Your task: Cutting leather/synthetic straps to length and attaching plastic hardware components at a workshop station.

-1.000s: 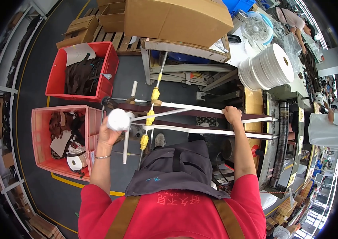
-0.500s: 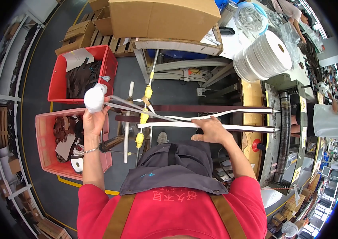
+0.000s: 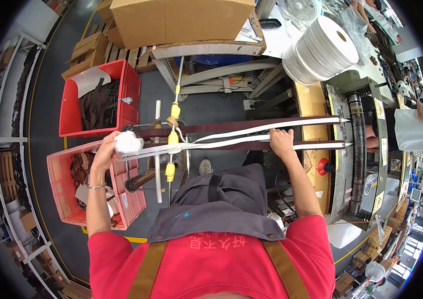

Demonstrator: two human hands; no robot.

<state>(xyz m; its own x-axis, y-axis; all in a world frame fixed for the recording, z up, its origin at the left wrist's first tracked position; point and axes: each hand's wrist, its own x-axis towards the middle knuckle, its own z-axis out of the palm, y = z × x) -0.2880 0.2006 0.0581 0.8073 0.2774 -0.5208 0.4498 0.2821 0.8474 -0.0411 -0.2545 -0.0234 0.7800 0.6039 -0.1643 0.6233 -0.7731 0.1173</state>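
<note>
Two dark maroon straps (image 3: 251,123) run side by side from a rod on the left to a machine on the right. White strips (image 3: 236,140) lie along them. My left hand (image 3: 103,153) is closed on a white, fluffy-looking wad (image 3: 129,143), and a pale translucent band (image 3: 149,150) stretches from it toward the nearer strap. My right hand (image 3: 282,142) is closed round the nearer strap with its white strip; the thumb side is partly hidden. Between the hands, yellow spacers (image 3: 172,141) sit on the metal rod, which crosses the straps.
Two red bins (image 3: 132,94) with dark pieces stand at the left. A roller machine (image 3: 356,154) is at the right, beside a yellow wooden board (image 3: 311,189). Beyond are a large white spool (image 3: 321,52) and a cardboard box (image 3: 181,25). A person in white (image 3: 416,127) stands behind the machine.
My right hand has moved right and closed round the nearer strap; before, its fingers were spread over it. My left hand has come slightly nearer with the wad, and the band lies straighter.
</note>
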